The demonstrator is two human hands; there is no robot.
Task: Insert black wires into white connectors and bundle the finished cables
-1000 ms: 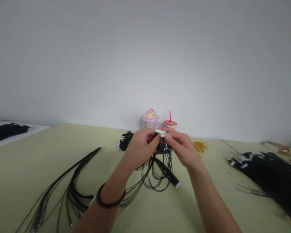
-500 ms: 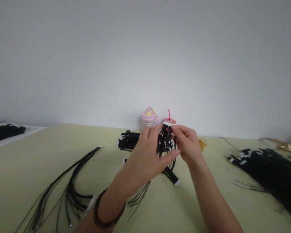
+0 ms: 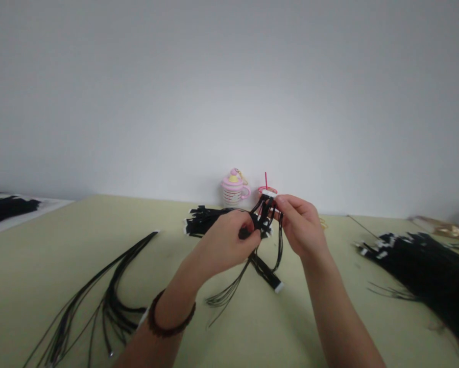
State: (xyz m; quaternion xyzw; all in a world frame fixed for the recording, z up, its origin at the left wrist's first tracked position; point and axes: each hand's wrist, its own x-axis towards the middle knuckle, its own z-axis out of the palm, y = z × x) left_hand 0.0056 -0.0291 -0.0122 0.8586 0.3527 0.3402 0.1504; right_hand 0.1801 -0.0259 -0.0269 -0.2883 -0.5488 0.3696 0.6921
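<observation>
A black wire harness [image 3: 266,208] with a white connector at its top is held up in front of me. My right hand [image 3: 300,222] pinches it just below the white connector [image 3: 269,193]. Lower on the same harness, my left hand [image 3: 229,240] has its thumb and fingers closed round the black wires. A dark beaded bracelet [image 3: 171,332] is on the left wrist. Loose thin wire ends [image 3: 227,294] hang below the left hand. A black branch with a white end connector [image 3: 278,288] points down to the right.
Behind the hands lies a pile of black harnesses [image 3: 202,221]. Another harness [image 3: 112,299] lies at the left, and a large stack [image 3: 416,271] at the right. A pink lidded mug [image 3: 232,191] and a red-strawed cup [image 3: 266,181] stand by the wall.
My left hand has gone from spread fingers beside the harness to closed round its wires, slightly lower. The connector has shifted a little to the right.
</observation>
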